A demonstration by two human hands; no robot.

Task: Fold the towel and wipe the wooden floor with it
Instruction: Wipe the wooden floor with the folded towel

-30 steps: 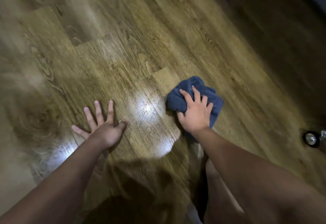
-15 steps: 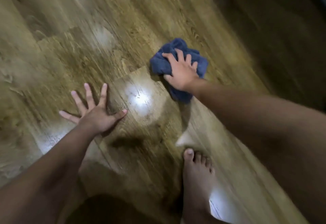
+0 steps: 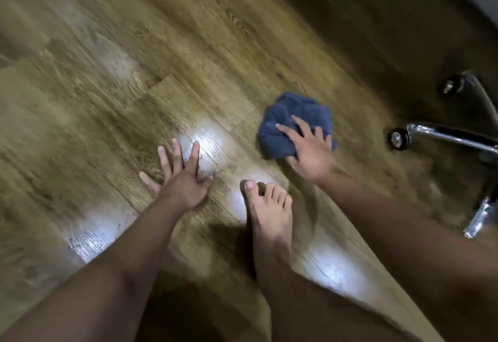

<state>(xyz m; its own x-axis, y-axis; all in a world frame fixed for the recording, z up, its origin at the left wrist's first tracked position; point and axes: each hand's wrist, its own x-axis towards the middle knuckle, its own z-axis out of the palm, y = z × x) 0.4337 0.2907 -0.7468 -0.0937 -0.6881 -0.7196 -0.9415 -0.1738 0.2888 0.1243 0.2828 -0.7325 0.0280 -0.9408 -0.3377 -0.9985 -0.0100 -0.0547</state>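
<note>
A bunched dark blue towel lies on the wooden floor right of centre. My right hand presses down on its near half with the fingers spread flat over the cloth. My left hand rests flat on the bare floor left of the towel, fingers splayed, holding nothing. The frame is blurred by motion.
My bare foot stands on the floor between the two hands. A chrome chair base with black castors sits at the right edge, close to the towel. Bright light patches shine on the planks near my hands.
My right hand has slid the towel back toward me and to the right. The view has swung, bringing the chair base in. My left hand stays planted on the floor.
</note>
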